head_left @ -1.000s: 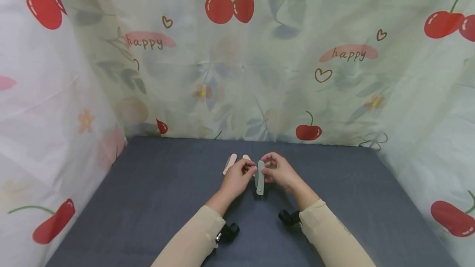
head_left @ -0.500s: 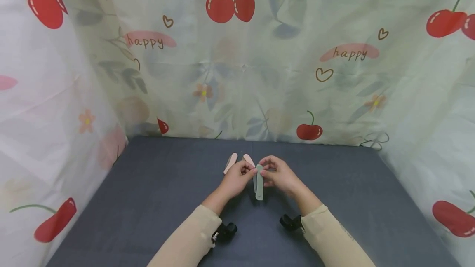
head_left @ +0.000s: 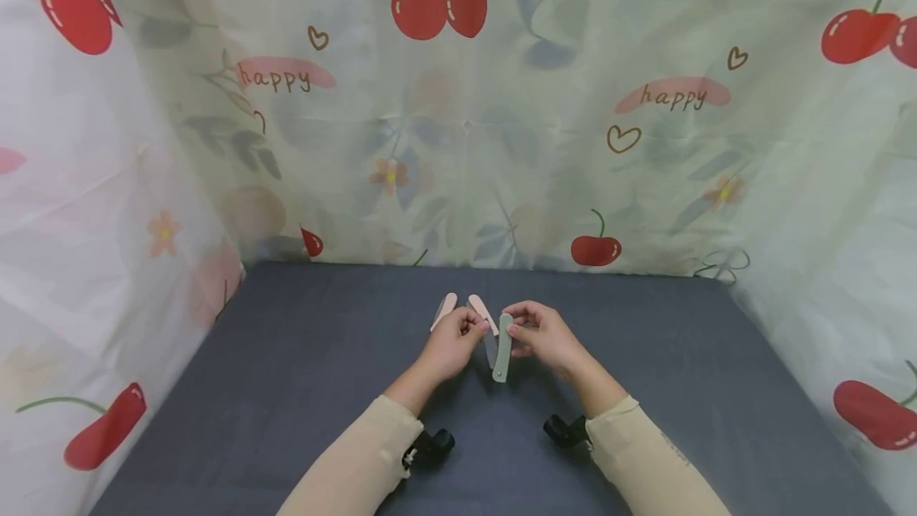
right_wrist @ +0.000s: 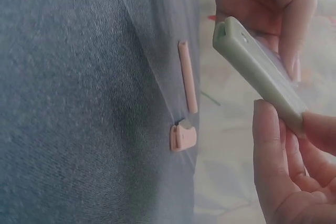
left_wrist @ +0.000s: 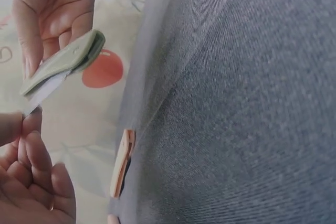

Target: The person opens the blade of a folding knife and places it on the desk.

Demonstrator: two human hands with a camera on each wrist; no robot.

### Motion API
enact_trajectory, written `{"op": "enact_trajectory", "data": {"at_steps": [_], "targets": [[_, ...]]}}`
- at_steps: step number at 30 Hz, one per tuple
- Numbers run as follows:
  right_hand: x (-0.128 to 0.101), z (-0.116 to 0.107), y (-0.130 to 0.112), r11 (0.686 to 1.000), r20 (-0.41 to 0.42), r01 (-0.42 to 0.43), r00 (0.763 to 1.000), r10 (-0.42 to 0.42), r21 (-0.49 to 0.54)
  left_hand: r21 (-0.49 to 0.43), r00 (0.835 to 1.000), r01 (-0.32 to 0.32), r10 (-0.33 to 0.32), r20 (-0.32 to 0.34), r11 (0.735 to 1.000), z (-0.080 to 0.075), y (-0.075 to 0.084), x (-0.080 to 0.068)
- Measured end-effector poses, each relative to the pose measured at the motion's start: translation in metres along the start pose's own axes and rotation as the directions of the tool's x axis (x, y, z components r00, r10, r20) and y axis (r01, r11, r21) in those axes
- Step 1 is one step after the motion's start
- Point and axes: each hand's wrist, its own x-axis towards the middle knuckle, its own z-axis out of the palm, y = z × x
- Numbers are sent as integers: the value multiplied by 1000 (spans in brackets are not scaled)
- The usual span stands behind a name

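Above the dark cloth, both hands hold a small folding knife with a pale green handle (head_left: 505, 350). My right hand (head_left: 550, 336) pinches the handle near its end between thumb and fingers. Thumb and forefinger of my left hand (head_left: 447, 349) pinch the tip of the blade (left_wrist: 47, 88), which stands partly out of the handle's slot. The pivot end (right_wrist: 231, 34) points toward the body in the head view. Behind the left hand lie two pink folding knives, one at the left (head_left: 446, 309) and one nearer the green handle (head_left: 483, 312).
Dark grey-blue cloth (head_left: 322, 388) covers the table. Printed curtains (head_left: 466, 142) with cherries stand at the back and both sides. Black wrist cameras are strapped at the left cuff (head_left: 433, 446) and right cuff (head_left: 566, 430).
The blade has swung farther out of the green handle as the left hand drew left from the right hand. The pink knives have stayed where they were.
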Motion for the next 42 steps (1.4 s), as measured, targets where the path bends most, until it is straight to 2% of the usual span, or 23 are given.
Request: {"op": "enact_trajectory", "data": {"at_steps": [9,13,18,26,30,35,38,42], "targets": [[-4,-4,-7,998,-68,19,998,-15,55,-35,997,-21,18,-77,999,-8,6,-4],[-6,-8,-7,996,-75,10,997,-3,94,-63,994,8,-15,-110,998,-11,3,-5],[-11,-13,-6,993,-82,-20,996,30,117,-106,987,13,-29,-156,994,-14,-1,-6],[-14,-17,-4,990,-101,-34,994,48,134,-179,958,41,-90,-274,983,-15,-3,-9],[-16,-18,-3,986,-103,-27,994,44,165,-238,944,45,-120,-307,970,-14,-4,-10],[-18,-20,-1,982,-80,-14,996,30,189,-285,945,93,-175,-277,954,-17,-6,-12],[-18,-23,-1,985,-58,-23,998,34,169,-297,957,121,-191,-220,947,-22,-8,-14],[-17,-26,-2,992,-13,-34,999,36,119,-275,974,143,-184,-132,951,-30,-10,-13]]}}
